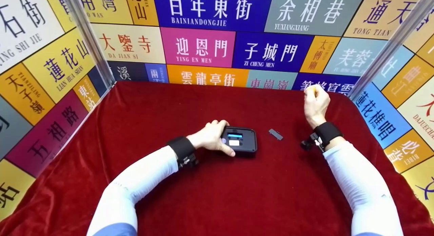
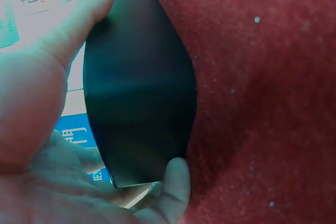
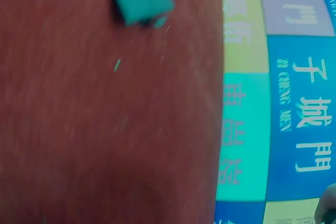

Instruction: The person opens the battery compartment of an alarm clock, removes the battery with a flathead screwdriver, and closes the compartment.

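Note:
My left hand [image 1: 212,137] grips the left end of a black rectangular device [image 1: 249,141], thumb on the near side and fingers on the far side. The device lies underside up on the cloth, with a white label and an open battery compartment showing a blue battery [image 1: 234,135]. In the left wrist view, the device's smooth dark side [image 2: 142,82] sits between thumb and fingers. Right of it lies a small grey battery cover [image 1: 275,134], apart from both hands. My right hand [image 1: 316,102] is raised at the far right, fingers curled round a small thing; only a yellow bit shows.
A dark red cloth [image 1: 203,195] covers the table. Panels with street names [image 1: 200,47] stand at the back and sides, with clear corner posts [image 1: 390,46] between them. Both wrists wear black camera straps [image 1: 327,132].

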`<state>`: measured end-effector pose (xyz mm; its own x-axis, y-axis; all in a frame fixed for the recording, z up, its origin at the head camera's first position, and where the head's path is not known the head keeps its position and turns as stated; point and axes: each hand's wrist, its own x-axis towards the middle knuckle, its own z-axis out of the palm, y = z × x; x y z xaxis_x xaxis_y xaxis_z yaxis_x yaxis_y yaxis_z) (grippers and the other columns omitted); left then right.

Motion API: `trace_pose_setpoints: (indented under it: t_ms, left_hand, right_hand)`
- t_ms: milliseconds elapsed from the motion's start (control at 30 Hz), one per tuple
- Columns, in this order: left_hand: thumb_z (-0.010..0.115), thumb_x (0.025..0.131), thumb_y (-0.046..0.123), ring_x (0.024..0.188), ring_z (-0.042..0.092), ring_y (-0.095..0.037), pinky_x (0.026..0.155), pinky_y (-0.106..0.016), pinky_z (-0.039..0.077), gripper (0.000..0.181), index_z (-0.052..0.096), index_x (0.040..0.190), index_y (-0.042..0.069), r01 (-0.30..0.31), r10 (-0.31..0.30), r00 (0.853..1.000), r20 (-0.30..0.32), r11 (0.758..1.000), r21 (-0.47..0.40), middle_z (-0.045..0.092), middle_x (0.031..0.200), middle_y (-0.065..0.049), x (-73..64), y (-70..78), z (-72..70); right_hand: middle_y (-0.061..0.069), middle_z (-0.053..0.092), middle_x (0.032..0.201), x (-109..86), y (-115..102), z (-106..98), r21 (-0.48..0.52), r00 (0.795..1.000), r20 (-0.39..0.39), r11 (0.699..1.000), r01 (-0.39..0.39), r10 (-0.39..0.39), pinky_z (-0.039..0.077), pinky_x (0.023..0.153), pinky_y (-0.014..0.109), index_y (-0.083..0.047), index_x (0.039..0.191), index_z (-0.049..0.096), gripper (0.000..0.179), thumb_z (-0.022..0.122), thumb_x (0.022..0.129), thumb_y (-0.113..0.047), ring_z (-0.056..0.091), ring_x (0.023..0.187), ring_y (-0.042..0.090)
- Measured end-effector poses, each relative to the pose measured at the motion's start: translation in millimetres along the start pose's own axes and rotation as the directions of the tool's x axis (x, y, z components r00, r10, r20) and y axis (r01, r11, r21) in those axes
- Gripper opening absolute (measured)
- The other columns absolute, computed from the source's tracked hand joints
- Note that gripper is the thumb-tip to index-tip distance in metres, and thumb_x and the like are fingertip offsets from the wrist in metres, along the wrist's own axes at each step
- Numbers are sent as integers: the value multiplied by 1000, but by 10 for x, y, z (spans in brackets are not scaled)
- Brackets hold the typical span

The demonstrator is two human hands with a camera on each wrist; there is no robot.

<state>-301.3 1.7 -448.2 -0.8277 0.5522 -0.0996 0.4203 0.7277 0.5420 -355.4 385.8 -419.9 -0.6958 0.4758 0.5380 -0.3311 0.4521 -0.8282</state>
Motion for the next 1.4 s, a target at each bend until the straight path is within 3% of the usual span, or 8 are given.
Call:
trace_pose_setpoints:
  t_ms: [100, 233, 433, 700, 1133, 1400]
  left_hand:
    - [106, 71, 48, 132, 58, -45, 115, -53, 54, 106, 52, 154, 8, -1, 1, 1000, 2, 1000, 4, 62, 142, -24, -2, 6, -7]
    - [106, 71, 48, 132, 58, -45, 115, -53, 54, 106, 52, 154, 8, 2, -2, 1000, 3, 1000, 4, 62, 142, -24, -7, 7, -10]
    - [106, 71, 49, 131, 59, -46, 114, -53, 54, 107, 52, 154, 9, -1, 1, 1000, 0, 1000, 6, 63, 141, -24, 0, 1, 0]
    - [106, 70, 49, 129, 59, -45, 112, -51, 55, 105, 53, 152, 9, -4, 4, 1000, -6, 1000, 6, 63, 138, -23, 4, 2, 4]
    - [106, 71, 48, 130, 59, -45, 113, -52, 55, 105, 53, 153, 8, -6, 6, 1000, -4, 1000, 3, 63, 139, -24, -1, -7, 3]
    - [106, 71, 49, 130, 59, -46, 114, -53, 54, 107, 52, 154, 8, -12, 12, 1000, -4, 1000, 1, 63, 140, -24, -9, -9, -1]
  right_hand:
    - [-17, 55, 61, -23, -68, 29, 169, 998, 9, 984, -62, 61, 39, 57, 19, -6, 79, 66, 24, 57, 101, -7, 49, 56, 1]
    - [-8, 54, 56, -54, -150, 47, 334, 986, 62, 928, -167, 155, 35, 43, 19, -11, 74, 63, 29, 56, 101, -5, 45, 45, 5]
    - [-5, 51, 54, -101, -218, 63, 402, 966, 85, 879, -257, 244, 36, 43, 19, -8, 74, 60, 27, 53, 99, -6, 44, 44, 7]
    - [-6, 47, 51, -195, -312, 140, 475, 963, 86, 839, -266, 257, 36, 44, 19, -15, 65, 57, 35, 51, 98, -4, 44, 43, 7]
    - [-4, 46, 50, -313, -406, 247, 495, 961, 126, 825, -274, 244, 36, 47, 20, -15, 61, 49, 41, 54, 100, -6, 43, 44, 8]
    - [-6, 53, 49, -394, -452, 304, 426, 947, 185, 847, -318, 263, 41, 51, 21, -14, 55, 62, 40, 63, 95, -7, 50, 45, 8]
